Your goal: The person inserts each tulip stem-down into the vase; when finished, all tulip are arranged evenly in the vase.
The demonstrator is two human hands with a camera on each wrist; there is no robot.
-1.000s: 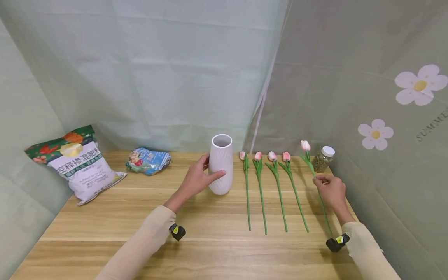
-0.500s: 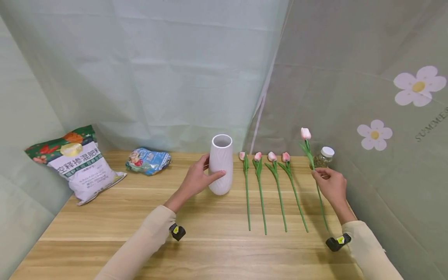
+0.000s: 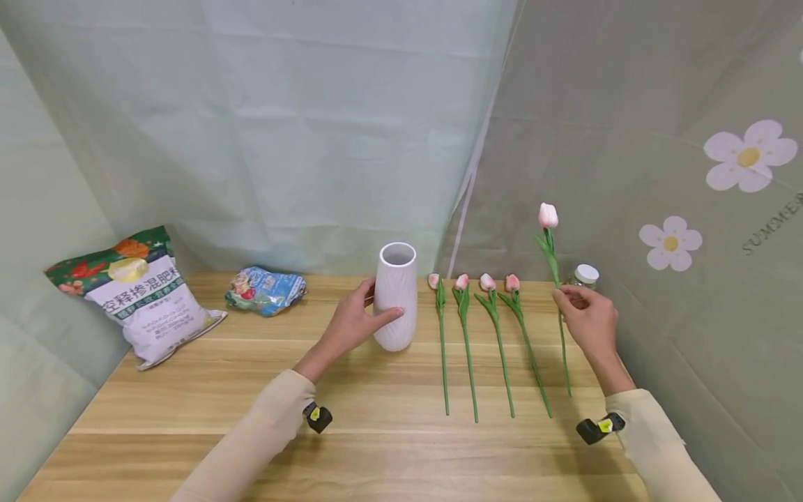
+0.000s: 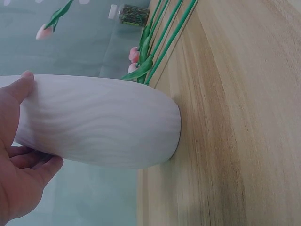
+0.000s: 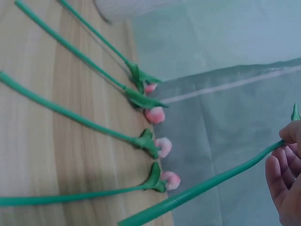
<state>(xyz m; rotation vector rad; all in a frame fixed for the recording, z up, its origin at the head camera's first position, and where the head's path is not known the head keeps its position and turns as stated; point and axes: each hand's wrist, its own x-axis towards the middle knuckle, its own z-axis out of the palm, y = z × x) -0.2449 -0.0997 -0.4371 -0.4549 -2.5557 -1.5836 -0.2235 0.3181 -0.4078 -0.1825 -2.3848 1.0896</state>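
Observation:
A white ribbed vase (image 3: 401,300) stands upright on the table, its mouth facing up. My left hand (image 3: 357,317) grips the vase from the left, thumb across its front; the left wrist view shows the fingers round its upper part. On the right, my right hand (image 3: 590,321) pinches the green stem of a pale pink tulip (image 3: 548,216), bloom up. In the right wrist view the lower end of this held stem (image 5: 202,186) hangs over the table. Several pink tulips (image 3: 500,335) lie side by side between the vase and my right hand.
A jar with a white lid (image 3: 586,273) stands behind my right hand, partly hidden. At the far left leans a fertilizer bag (image 3: 153,300), with a small blue packet (image 3: 266,289) beside it. Fabric walls (image 3: 301,139) enclose the wooden table (image 3: 376,446).
The tulip in my right hand has risen, its stem now more upright and its lower end shifted left. My left hand and the vase have stayed in place.

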